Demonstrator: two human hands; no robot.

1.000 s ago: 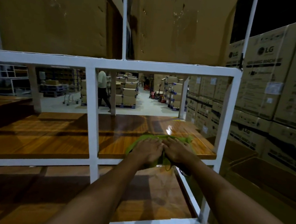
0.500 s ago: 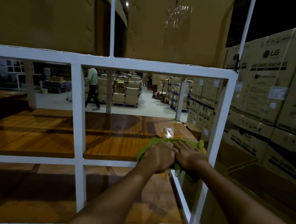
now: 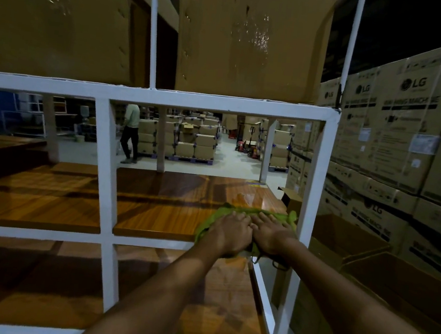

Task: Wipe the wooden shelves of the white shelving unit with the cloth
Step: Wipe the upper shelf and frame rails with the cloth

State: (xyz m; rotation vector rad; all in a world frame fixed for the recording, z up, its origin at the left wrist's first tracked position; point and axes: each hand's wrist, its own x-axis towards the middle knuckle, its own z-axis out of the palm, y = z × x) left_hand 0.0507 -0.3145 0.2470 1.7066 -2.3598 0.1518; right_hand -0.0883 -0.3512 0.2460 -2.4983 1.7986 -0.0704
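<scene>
A green cloth [image 3: 247,211] lies on the middle wooden shelf [image 3: 160,209] of the white shelving unit [image 3: 150,96], at the shelf's front right corner. My left hand [image 3: 230,231] and my right hand [image 3: 271,233] press flat on the cloth side by side, thumbs touching. The cloth's right end reaches the white right post [image 3: 309,203]. Part of the cloth hangs over the shelf's front edge beneath my hands. A lower wooden shelf [image 3: 146,289] shows under my forearms.
Large cardboard boxes [image 3: 249,39] sit on the top shelf. Stacked LG cartons [image 3: 402,131] and open boxes [image 3: 347,240] stand close on the right. Beyond the unit, a person [image 3: 130,133] walks among palletised boxes [image 3: 189,141] on the warehouse floor.
Both hands have slid the cloth to the right along the middle shelf, from near its centre to the right post. The person in the background walked left.
</scene>
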